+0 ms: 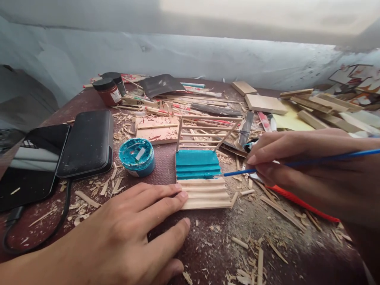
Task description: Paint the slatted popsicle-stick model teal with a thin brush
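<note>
1 pntbrush, 3 jars

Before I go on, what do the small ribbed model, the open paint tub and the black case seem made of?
Ribbed model: wood, judging by its pale bare ridges; others painted blue.
Open paint tub: shiny smooth wall suggests plastic, possibly glass.
Black case: matte, rounded shell, likely plastic.

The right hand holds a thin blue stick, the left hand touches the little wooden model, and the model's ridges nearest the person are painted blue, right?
No: in the head view, the nearest ridges are bare wood; the blue paint is on those farther away. The right hand and left hand are as you say.
</note>
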`<action>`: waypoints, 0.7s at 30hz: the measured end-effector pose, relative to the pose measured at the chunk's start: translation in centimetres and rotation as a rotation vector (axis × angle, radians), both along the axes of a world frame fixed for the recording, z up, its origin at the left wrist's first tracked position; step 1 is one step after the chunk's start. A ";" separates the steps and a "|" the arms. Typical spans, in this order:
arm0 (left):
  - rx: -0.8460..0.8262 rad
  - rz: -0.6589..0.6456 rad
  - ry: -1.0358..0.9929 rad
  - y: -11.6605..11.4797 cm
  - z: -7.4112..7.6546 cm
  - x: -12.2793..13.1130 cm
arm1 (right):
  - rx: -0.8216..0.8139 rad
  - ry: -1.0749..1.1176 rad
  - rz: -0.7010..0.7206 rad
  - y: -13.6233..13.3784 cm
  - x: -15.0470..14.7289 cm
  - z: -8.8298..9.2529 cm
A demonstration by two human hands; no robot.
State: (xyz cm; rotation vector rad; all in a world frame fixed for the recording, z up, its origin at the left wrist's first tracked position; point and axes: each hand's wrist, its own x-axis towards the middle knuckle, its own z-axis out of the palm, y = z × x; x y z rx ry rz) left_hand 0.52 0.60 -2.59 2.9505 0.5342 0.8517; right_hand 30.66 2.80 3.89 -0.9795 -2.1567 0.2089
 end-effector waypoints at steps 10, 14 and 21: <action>0.011 0.010 0.018 0.2 0.6 0.0 | -0.044 0.041 -0.073 -0.5 -0.4 -0.1; -0.011 0.010 0.024 0.0 0.7 0.0 | -0.065 0.089 -0.095 -0.9 -0.1 -0.1; -0.048 0.036 0.017 -0.4 0.7 0.1 | -0.059 0.296 -0.156 -0.8 0.1 -0.7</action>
